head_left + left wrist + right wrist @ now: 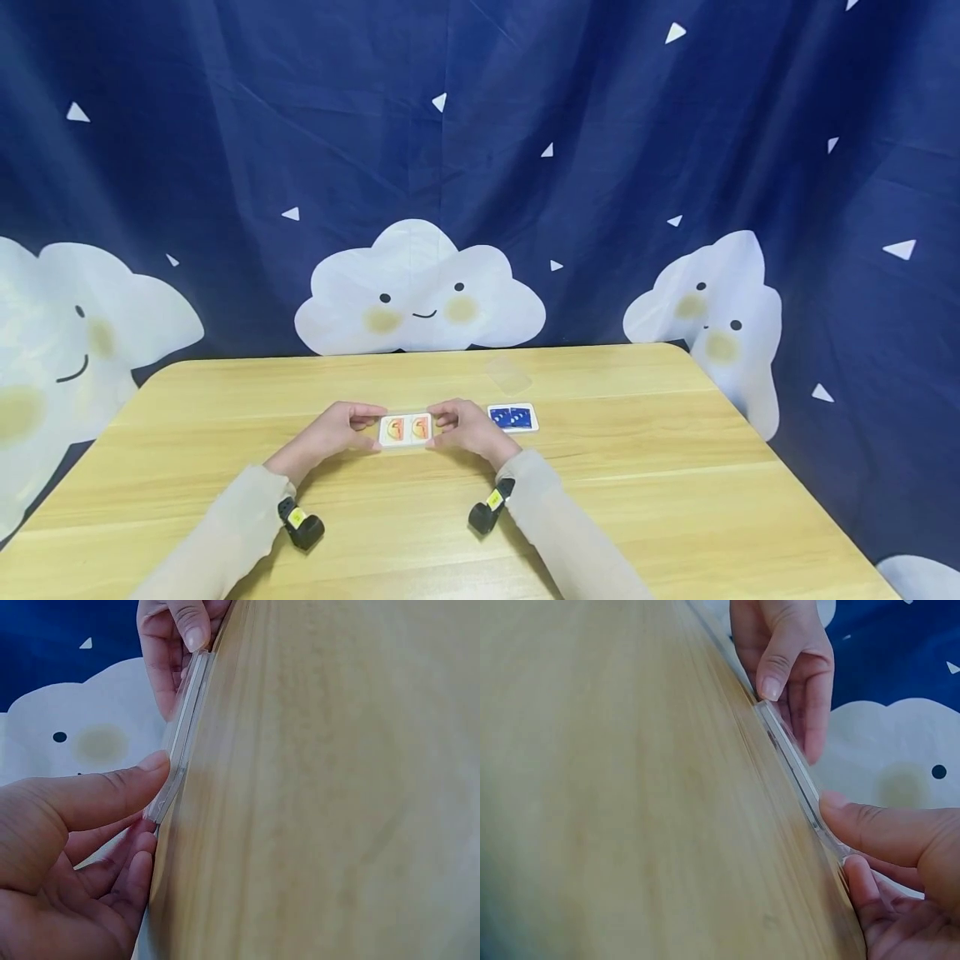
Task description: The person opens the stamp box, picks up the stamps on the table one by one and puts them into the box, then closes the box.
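Note:
A flat clear plastic case (406,429) with white inside and two orange-and-yellow pictures lies low over the table between both hands. My left hand (333,433) holds its left end between thumb and fingers. At the other end, my right hand (474,429) pinches it the same way. Seen edge-on in the left wrist view, the case (184,735) is thin and see-through. The right wrist view also shows its long edge (795,772), close to the tabletop. Whether it touches the wood is hard to tell.
A second flat case (513,417) with dark blue pictures lies just right of the right hand. Farther back is a faint clear sheet-like piece (508,377). The wooden table (675,500) ends at a blue curtain (480,167) printed with clouds.

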### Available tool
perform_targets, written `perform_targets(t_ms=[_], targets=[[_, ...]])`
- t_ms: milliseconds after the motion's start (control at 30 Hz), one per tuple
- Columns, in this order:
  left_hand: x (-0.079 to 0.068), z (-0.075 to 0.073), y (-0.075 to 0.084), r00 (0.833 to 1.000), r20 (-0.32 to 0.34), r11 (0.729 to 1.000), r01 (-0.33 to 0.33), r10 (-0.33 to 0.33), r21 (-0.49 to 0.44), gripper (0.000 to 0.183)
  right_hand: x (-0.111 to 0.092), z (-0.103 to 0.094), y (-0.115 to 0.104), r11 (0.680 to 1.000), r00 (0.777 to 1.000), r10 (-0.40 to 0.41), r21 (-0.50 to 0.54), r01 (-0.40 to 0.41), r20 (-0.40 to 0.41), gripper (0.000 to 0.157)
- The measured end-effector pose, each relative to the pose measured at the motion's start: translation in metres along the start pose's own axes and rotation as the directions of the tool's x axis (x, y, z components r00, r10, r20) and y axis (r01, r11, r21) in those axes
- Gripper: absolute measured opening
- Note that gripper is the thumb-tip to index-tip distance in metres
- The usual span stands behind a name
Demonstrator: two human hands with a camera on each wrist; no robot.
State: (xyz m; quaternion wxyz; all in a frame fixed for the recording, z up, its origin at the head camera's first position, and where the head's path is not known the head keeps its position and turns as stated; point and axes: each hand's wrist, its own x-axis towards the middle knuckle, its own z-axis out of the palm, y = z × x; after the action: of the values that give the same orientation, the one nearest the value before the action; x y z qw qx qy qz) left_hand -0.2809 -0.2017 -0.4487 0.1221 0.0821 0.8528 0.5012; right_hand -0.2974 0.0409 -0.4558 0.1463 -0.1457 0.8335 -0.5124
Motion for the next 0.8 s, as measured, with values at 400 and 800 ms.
perform_targets(t_ms=[400,800], targets=[[0.0003,0.0025,0.0000,1.000,-0.028,1.000,0.002,-0.002,-0.004,0.057,0.0000,-0.0014,0.0005,1.000,1.000,-0.022,0.011,0.022,-0.003,0.054],[0.0004,0.0034,0.0007,0.999,-0.050,0.999,0.016,-0.015,0.033,0.056,-0.0003,-0.0011,-0.0042,0.999,1.000,-0.012,-0.043,0.012,0.005,0.052]])
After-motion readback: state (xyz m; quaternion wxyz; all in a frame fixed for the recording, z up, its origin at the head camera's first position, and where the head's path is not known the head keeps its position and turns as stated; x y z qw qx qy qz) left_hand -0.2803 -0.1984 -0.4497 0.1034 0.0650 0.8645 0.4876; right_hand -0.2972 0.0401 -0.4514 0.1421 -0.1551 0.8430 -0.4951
